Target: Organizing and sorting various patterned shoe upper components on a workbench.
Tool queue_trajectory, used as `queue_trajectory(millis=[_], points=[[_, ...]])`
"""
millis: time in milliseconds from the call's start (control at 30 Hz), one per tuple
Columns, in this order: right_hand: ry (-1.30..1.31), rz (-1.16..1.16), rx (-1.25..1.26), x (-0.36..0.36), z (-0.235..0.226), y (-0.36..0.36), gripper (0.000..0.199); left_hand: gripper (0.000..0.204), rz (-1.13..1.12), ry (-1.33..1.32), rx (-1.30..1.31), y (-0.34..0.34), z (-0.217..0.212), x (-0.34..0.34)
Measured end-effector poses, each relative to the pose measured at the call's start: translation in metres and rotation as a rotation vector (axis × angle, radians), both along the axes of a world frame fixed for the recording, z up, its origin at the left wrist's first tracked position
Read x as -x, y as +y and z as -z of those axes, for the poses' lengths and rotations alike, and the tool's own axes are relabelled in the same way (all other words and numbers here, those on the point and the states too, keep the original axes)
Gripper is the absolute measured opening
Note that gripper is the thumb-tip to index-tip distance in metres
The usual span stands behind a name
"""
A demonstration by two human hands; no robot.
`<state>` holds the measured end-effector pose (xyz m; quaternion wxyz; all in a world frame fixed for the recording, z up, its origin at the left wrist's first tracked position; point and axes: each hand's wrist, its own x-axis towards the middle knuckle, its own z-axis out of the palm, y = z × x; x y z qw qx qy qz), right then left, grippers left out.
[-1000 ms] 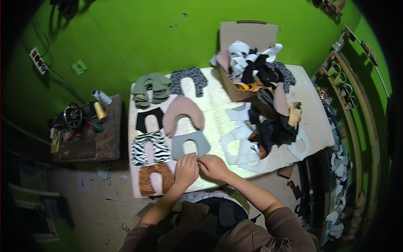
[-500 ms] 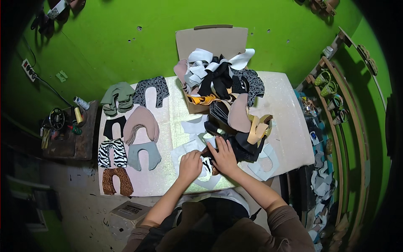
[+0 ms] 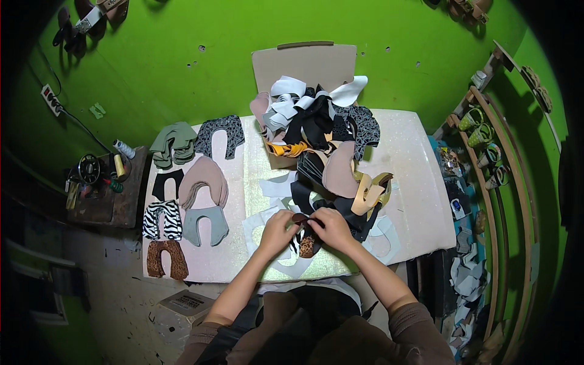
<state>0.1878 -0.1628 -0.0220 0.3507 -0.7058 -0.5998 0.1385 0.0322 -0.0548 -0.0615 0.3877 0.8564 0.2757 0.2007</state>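
Bare forearms, brown sleeves pushed up past elbows, dark trousers

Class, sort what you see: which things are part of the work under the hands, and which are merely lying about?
In hand:
left hand
right hand
dark cut piece held between them
mixed heap of cut pieces

Lying about:
sewing machine
thread spools
wall socket

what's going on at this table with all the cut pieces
A person sits at a pale table sorting cut shoe-upper pieces. Both hands meet over a small dark piece: the left hand and right hand pinch it together, above a leopard-print piece. A mixed heap spills from a cardboard box. On the left, sorted stacks lie in rows, among them a zebra-print stack.
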Motion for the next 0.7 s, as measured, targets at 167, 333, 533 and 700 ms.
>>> queue_trajectory(millis=[167,333,533,700], points=[[0.103,-0.006,-0.092,-0.009,-0.009,0.012,0.017,0.021,-0.136,-0.176,0.301,0.000,-0.024,0.008],[-0.239,-0.019,-0.243,0.005,-0.017,0.022,0.023,0.039,-0.083,-0.198,0.892,0.002,-0.020,0.008],[-0.282,-0.124,-0.247,0.023,-0.009,0.012,0.021,0.033,-0.225,-0.353,1.315,-0.004,-0.023,0.002],[-0.226,-0.188,-0.247,0.023,-0.005,0.000,0.023,0.020,-0.295,-0.302,1.090,-0.002,-0.025,0.003]])
